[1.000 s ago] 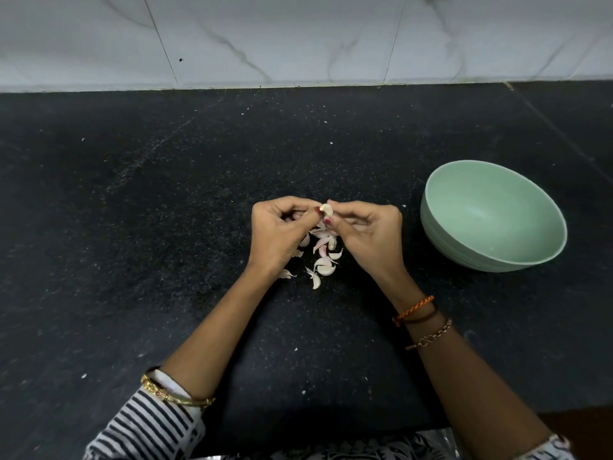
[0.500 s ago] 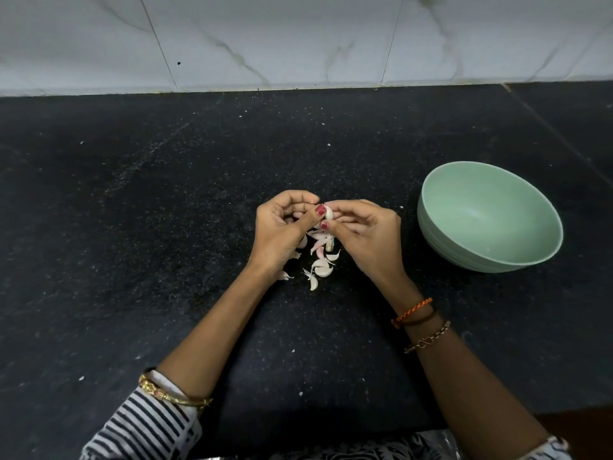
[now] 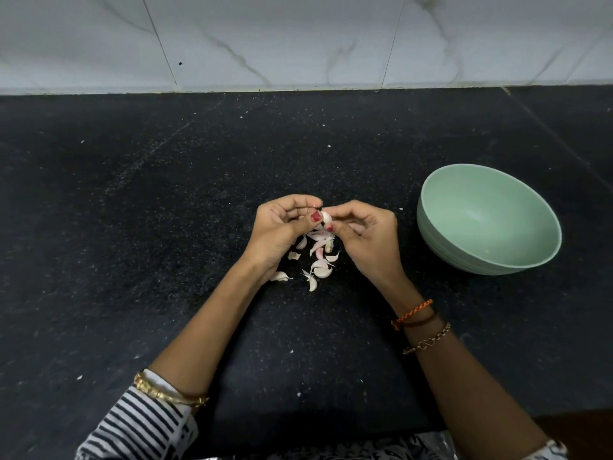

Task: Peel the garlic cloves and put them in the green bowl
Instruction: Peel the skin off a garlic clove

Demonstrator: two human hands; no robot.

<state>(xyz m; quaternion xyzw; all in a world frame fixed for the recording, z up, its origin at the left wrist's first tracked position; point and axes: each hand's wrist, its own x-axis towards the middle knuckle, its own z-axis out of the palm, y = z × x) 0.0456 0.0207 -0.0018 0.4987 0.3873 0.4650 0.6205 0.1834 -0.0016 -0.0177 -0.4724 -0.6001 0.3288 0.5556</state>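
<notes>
- Garlic clove (image 3: 326,216) pinched between thumbs and fingertips of left hand (image 3: 282,229) and right hand (image 3: 365,237), above the counter (image 3: 166,227).
- Probably light, firm, slick once bare; best pinched at the ends.
- Loose cloves and skins (image 3: 318,260) directly beneath.
- Green bowl (image 3: 491,257) well right, seemingly empty.

Your left hand (image 3: 282,227) and right hand (image 3: 361,237) meet mid-counter (image 3: 132,227), pinching one garlic clove (image 3: 326,216) between them. Loose cloves (image 3: 318,260) lie on the counter just near of the hands. The bowl (image 3: 438,227) sits right of them, apart. The wall (image 3: 298,38) runs along the far edge.
</notes>
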